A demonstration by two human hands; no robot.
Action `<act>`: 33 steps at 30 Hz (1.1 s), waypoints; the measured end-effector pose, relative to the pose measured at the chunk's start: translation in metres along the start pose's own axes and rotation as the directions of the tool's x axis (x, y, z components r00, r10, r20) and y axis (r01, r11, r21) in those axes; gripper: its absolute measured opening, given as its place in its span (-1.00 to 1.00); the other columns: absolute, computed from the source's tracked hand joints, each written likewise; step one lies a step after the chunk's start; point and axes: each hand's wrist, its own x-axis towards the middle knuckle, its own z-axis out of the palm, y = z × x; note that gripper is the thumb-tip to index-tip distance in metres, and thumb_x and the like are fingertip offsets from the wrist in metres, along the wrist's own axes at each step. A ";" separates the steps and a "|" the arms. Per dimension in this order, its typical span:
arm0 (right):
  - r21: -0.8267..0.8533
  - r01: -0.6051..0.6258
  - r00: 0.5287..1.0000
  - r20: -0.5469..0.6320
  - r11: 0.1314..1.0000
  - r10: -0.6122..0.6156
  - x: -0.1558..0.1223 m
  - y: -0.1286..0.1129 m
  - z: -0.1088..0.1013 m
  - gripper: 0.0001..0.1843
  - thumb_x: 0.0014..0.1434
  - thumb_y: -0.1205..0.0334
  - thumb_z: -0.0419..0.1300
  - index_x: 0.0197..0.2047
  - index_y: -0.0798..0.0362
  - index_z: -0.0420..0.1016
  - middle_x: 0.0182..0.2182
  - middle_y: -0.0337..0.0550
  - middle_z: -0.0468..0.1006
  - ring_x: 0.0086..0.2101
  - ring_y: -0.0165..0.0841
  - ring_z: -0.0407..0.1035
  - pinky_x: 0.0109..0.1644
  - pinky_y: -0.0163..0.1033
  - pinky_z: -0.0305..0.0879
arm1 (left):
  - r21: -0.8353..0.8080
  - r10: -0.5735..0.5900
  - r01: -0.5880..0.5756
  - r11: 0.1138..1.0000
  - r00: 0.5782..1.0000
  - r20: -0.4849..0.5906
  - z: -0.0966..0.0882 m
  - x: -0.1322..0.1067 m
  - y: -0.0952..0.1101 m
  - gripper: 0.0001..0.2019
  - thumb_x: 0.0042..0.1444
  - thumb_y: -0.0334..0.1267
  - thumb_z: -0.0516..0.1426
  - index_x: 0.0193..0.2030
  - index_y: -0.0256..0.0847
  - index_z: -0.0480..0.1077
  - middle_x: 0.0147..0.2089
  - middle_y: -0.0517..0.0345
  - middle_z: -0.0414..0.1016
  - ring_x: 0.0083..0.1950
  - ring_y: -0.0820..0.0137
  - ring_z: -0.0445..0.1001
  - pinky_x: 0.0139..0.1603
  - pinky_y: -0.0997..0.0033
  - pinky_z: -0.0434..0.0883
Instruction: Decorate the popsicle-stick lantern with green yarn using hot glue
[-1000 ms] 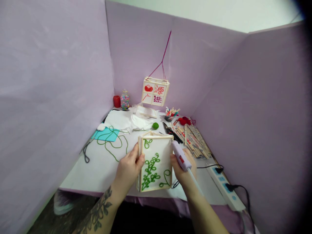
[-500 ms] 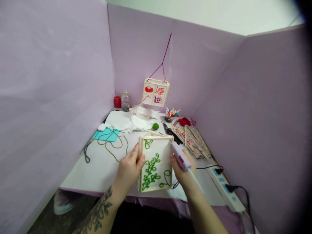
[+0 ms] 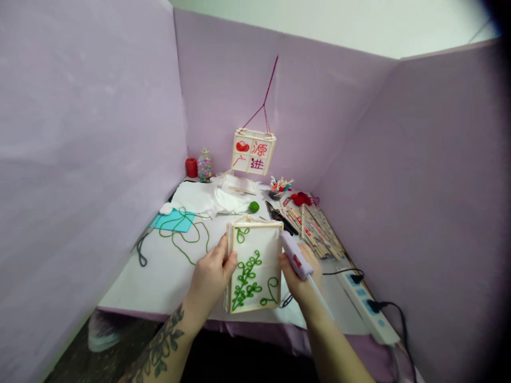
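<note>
A box-shaped lantern frame [image 3: 255, 266] of wooden sticks with white paper panels is held upright above the table's near edge. Its front panel shows a green yarn vine. My left hand [image 3: 209, 279] grips the frame's left side, thumb on the front edge. My right hand [image 3: 299, 276] presses the frame's right side while holding a pale purple glue gun [image 3: 293, 256], nozzle pointing up toward the frame's top right corner.
A finished lantern [image 3: 254, 150] hangs on red string at the back. Green yarn [image 3: 187, 234] and a teal sheet [image 3: 175, 219] lie left, wooden sticks [image 3: 315, 226] and scissors [image 3: 279, 215] right. A power strip [image 3: 367, 306] lies near the right edge. Purple partitions enclose the white table [image 3: 159, 276].
</note>
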 end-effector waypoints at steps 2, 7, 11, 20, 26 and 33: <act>-0.002 -0.013 1.000 -0.001 1.000 0.013 0.000 0.001 0.001 -0.81 0.25 0.09 0.15 -0.36 -0.02 0.39 -0.40 -0.15 0.45 -0.35 -0.24 0.38 -0.28 -0.15 0.30 | -0.001 -0.003 0.003 1.000 1.000 0.007 -0.001 0.000 0.001 -0.56 0.32 -0.10 -0.01 0.21 -0.30 0.37 -0.37 0.07 0.58 -0.37 0.35 0.55 -0.26 0.44 0.51; -0.003 -0.060 0.998 0.005 0.998 0.060 0.002 0.001 0.002 -0.77 0.23 0.07 0.15 -0.42 -0.02 0.37 -0.45 -0.18 0.42 -0.41 -0.26 0.36 -0.35 -0.17 0.27 | 0.001 0.001 -0.001 1.000 1.000 0.000 -0.001 0.000 0.002 -0.55 0.33 -0.09 -0.02 0.19 -0.35 0.38 -0.40 0.07 0.57 -0.39 0.35 0.55 -0.26 0.44 0.51; 0.013 -0.089 0.996 0.015 0.996 0.089 0.003 0.001 0.004 -0.75 0.21 0.09 0.15 -0.47 -0.02 0.36 -0.49 -0.20 0.39 -0.46 -0.29 0.34 -0.40 -0.19 0.26 | -0.001 0.003 -0.003 1.000 1.000 0.002 -0.001 0.000 0.001 -0.55 0.32 -0.09 -0.02 0.19 -0.35 0.37 -0.42 0.08 0.56 -0.39 0.34 0.55 -0.26 0.43 0.51; -0.038 -0.026 0.999 0.044 0.999 0.028 0.005 -0.001 0.004 -0.69 0.22 0.12 0.13 -0.54 -0.02 0.30 -0.56 -0.25 0.33 -0.56 -0.37 0.27 -0.49 -0.25 0.19 | 0.003 0.004 -0.004 1.000 1.000 -0.001 -0.001 0.001 0.000 -0.56 0.33 -0.11 -0.02 0.22 -0.30 0.34 -0.41 0.11 0.56 -0.41 0.36 0.54 -0.26 0.44 0.51; -0.025 0.078 0.995 0.069 0.997 -0.076 0.005 0.001 -0.002 -0.78 0.22 0.19 0.14 -0.47 0.00 0.33 -0.53 -0.25 0.36 -0.47 -0.34 0.33 -0.42 -0.25 0.24 | 0.008 0.007 -0.007 1.000 1.000 -0.010 -0.001 0.001 -0.001 -0.56 0.33 -0.11 -0.02 0.20 -0.33 0.36 -0.41 0.11 0.55 -0.40 0.36 0.54 -0.26 0.45 0.50; 0.010 0.023 1.000 0.018 1.000 -0.024 0.004 0.002 0.001 -0.82 0.26 0.14 0.15 -0.36 0.01 0.41 -0.42 -0.16 0.46 -0.35 -0.26 0.39 -0.27 -0.17 0.34 | 0.024 0.031 -0.030 0.999 0.999 -0.023 -0.001 0.001 0.000 -0.56 0.34 -0.10 -0.04 0.19 -0.37 0.35 -0.41 0.10 0.56 -0.41 0.36 0.54 -0.28 0.45 0.51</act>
